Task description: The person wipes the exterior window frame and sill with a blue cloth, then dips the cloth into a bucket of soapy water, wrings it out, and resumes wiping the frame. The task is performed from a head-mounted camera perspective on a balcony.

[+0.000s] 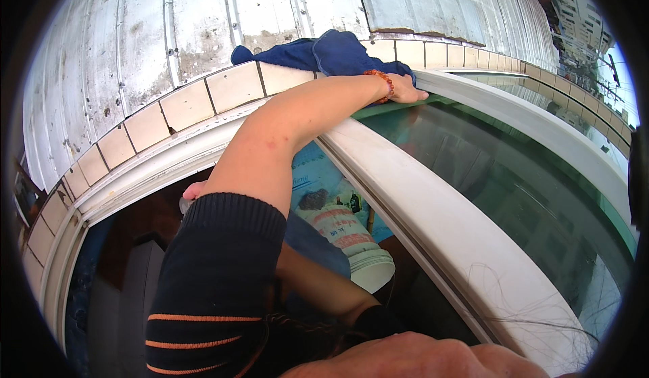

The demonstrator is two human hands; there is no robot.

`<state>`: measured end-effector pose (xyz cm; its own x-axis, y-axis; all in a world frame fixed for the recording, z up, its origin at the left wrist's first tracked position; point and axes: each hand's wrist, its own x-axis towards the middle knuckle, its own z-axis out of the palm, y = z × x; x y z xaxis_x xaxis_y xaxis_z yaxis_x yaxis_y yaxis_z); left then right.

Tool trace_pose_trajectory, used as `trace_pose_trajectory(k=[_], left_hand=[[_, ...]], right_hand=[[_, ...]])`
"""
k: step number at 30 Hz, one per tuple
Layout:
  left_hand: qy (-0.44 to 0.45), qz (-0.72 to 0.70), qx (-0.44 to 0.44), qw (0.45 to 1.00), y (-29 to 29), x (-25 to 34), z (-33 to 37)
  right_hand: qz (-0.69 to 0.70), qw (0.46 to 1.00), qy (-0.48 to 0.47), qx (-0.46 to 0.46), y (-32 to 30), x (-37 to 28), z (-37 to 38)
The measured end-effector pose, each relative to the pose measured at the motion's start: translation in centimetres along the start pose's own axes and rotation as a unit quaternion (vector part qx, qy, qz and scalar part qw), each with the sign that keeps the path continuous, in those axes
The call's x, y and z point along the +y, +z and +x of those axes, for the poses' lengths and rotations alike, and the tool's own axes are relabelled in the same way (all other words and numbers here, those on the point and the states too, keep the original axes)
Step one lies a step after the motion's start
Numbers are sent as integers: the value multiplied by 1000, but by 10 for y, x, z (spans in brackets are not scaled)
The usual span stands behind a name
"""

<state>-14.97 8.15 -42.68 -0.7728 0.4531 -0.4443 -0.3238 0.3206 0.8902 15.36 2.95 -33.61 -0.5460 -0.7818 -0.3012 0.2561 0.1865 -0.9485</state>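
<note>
My left arm (270, 128), in a dark sleeve with orange stripes, stretches across an open window to the upper right. My left hand (405, 88), a beaded bracelet at its wrist, is closed on a dark blue cloth (345, 52) draped over the tiled ledge beside the frame. Its thumb points right; its other fingers are mostly hidden. My right forearm (324, 283) crosses beneath the left one. Only a bit of my right hand (194, 190) shows left of the sleeve, above a small pale, rounded thing (184, 205) whose kind I cannot make out.
The white window frame (446, 202) divides the opening from a glass pane (500, 155) at right. Tiles (186, 106) edge a corrugated metal roof (142, 33) outside. A white bucket (372, 268) stands below inside. Bare skin (419, 359) shows at the lower edge; buildings rise far right.
</note>
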Motion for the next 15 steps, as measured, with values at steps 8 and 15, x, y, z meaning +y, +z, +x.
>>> trace_pose_trajectory(k=[8,15], left_hand=[[-19,72,80,994,3,10,2],[-44,114,40,992,-11,-10,-47]], right_hand=[[-27,986,132,-94,5,-16,23],[18,1000,1,17,14,-10,9]])
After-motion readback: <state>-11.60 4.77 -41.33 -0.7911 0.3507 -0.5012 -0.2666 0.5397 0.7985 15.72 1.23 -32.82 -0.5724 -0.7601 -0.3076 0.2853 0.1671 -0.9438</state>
